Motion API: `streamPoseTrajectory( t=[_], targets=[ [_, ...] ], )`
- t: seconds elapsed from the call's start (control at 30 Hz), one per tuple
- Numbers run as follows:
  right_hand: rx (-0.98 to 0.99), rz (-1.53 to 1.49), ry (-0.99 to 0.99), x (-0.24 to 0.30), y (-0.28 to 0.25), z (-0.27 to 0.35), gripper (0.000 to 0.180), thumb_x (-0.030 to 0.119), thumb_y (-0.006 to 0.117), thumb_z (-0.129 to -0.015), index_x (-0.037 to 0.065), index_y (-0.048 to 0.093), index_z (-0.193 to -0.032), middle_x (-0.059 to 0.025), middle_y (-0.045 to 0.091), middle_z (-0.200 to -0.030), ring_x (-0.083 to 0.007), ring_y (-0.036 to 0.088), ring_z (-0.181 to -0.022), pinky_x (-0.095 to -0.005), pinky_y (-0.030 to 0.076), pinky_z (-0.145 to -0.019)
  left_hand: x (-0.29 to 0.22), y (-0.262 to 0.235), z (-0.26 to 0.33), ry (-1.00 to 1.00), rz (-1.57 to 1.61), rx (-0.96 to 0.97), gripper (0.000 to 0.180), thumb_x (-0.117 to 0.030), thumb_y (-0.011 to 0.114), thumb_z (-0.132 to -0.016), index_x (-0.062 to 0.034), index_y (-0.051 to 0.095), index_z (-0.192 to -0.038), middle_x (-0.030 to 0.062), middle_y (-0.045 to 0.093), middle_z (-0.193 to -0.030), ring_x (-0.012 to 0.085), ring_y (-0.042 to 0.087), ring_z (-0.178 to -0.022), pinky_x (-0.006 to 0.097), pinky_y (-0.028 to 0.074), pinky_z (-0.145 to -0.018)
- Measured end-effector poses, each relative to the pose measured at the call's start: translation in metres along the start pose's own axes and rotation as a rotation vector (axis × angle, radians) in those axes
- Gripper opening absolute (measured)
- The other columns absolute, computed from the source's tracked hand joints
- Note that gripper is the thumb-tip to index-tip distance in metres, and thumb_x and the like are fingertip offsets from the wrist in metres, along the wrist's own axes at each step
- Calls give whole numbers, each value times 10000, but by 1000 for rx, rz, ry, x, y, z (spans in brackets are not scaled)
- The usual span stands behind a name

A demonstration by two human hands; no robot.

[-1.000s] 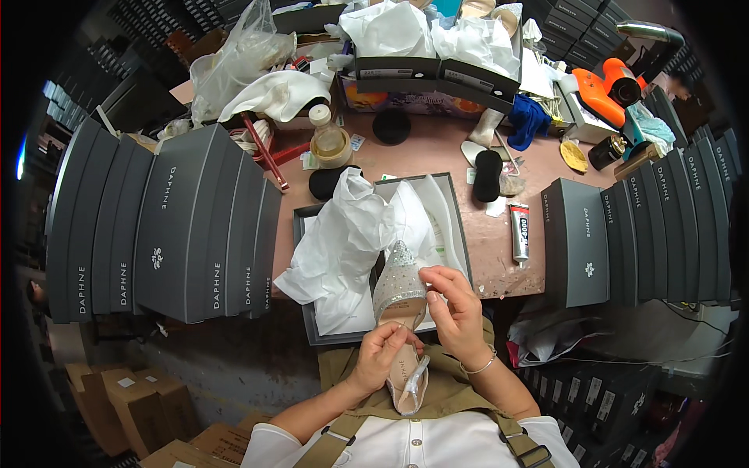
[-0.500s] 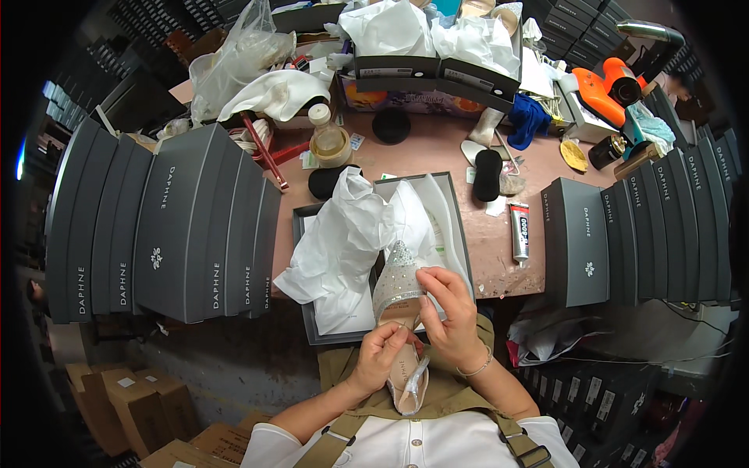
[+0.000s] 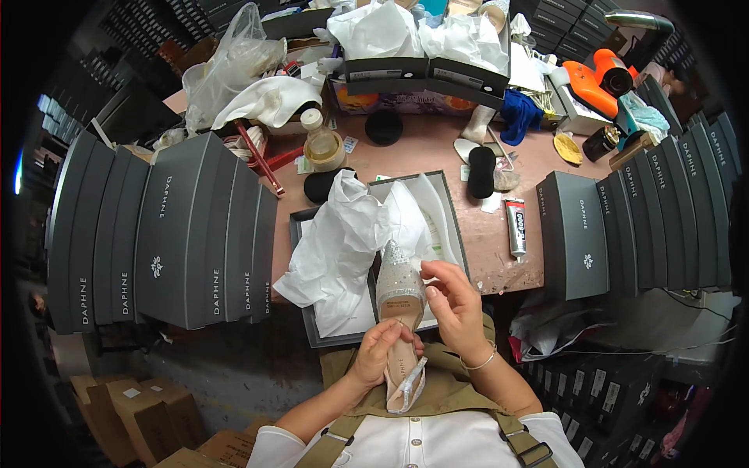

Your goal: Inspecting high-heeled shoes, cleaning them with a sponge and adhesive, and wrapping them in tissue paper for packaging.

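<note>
A silver, rhinestone-studded pointed shoe (image 3: 399, 282) with a beige insole and a silver ankle strap is held toe-away in front of my chest. My left hand (image 3: 379, 352) is closed around its middle, thumb on the insole. Just right of the toe part, my right hand (image 3: 456, 310) is raised with thumb and fingers apart and nothing visible in them. Beyond the shoe lies an open grey shoebox (image 3: 326, 341). Crumpled white tissue paper (image 3: 334, 246) fills its left side, and a paper-wrapped lump (image 3: 409, 217) lies at its right.
Grey shoeboxes stand in a left row (image 3: 183, 234) and a right row (image 3: 576, 234). On the pinkish table (image 3: 437, 148) are a glue tube (image 3: 516, 226), a black oval pad (image 3: 481, 172), a jar (image 3: 324, 148) and an orange heat gun (image 3: 589, 87). Tissue-filled boxes (image 3: 468, 83) stand at the back.
My right hand has come off the shoe's toe part and moved slightly right, its fingers parting. The shoe has turned a little in my left hand, showing more insole.
</note>
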State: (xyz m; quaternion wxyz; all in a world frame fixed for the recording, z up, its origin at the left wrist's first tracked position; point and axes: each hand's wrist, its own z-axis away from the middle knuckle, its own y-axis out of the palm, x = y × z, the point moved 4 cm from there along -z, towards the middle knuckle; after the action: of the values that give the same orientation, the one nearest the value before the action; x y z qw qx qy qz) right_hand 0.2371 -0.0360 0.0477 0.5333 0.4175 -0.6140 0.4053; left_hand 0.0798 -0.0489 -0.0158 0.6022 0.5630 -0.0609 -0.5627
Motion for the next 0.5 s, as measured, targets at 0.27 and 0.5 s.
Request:
streamPoseTrajectory(
  t=[0.27,0.5],
  targets=[
    [26,-478,214,1,7,-5,367,-13,576,-840,-17,489,-1197,-89,529,-1175,-165,507,-1098,-306,390,-960,-1,1,0,-21,8,85,305,-275,441,-985,-10,546,-877,157,624,-860,211,611,-800,321,503,-751],
    [18,-530,171,-2,10,-2,408,-12,584,-817,-6,467,-1208,-98,523,-1198,-184,485,-1154,-318,346,-1017,-8,6,3,68,-246,33,303,-267,454,-981,2,561,-889,154,632,-853,205,617,-790,325,510,-735]
  ],
)
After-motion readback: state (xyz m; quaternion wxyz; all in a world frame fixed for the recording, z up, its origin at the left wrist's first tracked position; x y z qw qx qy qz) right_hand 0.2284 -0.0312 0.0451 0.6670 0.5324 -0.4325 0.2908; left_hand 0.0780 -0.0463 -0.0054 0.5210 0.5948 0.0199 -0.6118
